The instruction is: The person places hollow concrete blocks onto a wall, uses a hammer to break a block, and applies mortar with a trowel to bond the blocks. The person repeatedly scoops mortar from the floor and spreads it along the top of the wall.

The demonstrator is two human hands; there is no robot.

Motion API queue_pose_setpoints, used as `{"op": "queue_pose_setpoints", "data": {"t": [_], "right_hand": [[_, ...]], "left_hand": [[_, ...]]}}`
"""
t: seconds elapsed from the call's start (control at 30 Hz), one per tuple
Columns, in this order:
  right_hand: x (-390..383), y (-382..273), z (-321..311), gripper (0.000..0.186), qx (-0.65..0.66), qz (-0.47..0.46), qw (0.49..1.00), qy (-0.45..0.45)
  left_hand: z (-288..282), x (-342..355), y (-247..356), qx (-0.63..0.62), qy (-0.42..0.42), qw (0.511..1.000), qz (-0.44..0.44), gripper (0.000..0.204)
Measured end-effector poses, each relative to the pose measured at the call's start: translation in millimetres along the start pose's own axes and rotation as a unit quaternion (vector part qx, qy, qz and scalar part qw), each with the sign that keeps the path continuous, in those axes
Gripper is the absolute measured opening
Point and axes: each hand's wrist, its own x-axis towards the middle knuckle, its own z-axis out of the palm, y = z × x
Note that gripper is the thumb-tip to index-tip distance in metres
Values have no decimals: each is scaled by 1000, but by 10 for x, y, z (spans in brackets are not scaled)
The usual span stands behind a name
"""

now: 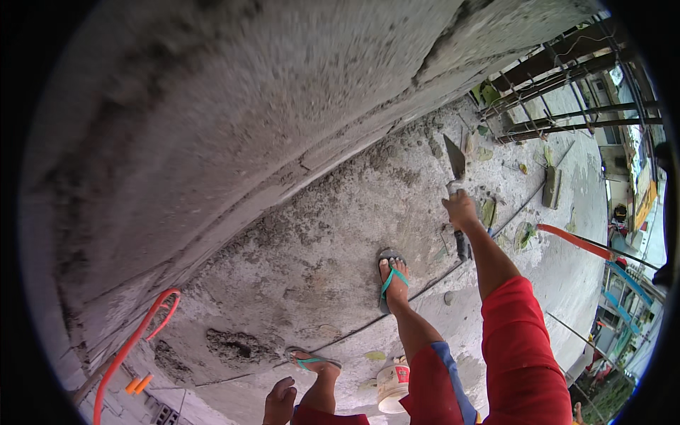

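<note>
My right hand (462, 210) is closed around the handle of a pointed trowel (456, 159), at the right of the middle. The metal blade points away from me, above the concrete floor (333, 262), and a dark handle end sticks out below my fist. Low in the view, my left hand (280, 401) hangs with loosely bent fingers, and I see nothing in it. Beyond it on the floor lies a heap of wet grey mortar (241, 346). A rough grey wall (234, 120) with a cracked ledge rises along the left and far side.
A white bucket (392, 388) stands near my legs. A long dark rod or cable (425, 287) crosses the floor by my sandalled feet. At right lie a block (552, 188) and leaves, with a rebar cage (552, 106) beyond. Orange tubing (131, 347) curves at lower left.
</note>
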Motion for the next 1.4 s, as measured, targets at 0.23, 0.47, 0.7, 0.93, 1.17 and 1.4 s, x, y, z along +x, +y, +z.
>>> {"op": "queue_pose_setpoints", "data": {"t": [0.23, 0.47, 0.7, 0.93, 1.17, 1.4], "right_hand": [[1117, -318, 703, 46, 284, 191, 940, 11], [-537, -2592, 2071, 54, 164, 56, 983, -62], [-2315, -4141, 3344, 82, 140, -122, 951, -248], [-2767, -4419, 3341, 75, 166, -112, 960, -194], [-3039, -5076, 3971, 74, 33, -117, 968, -218], [-2861, -5295, 3610, 75, -72, -186, 960, -196]], "left_hand": [[1053, 508, -737, -13, 17, 1000, -20, 29], [1393, 473, -676, -111, -103, 984, 93, 43], [1476, 296, -1054, -91, -71, 988, 101, 52], [1226, 67, -1354, -224, 7, 963, 147, 55], [1143, 86, -1816, -134, -78, 983, 102, 57], [880, 69, -1957, -197, 4, 973, 122, 57]]}}
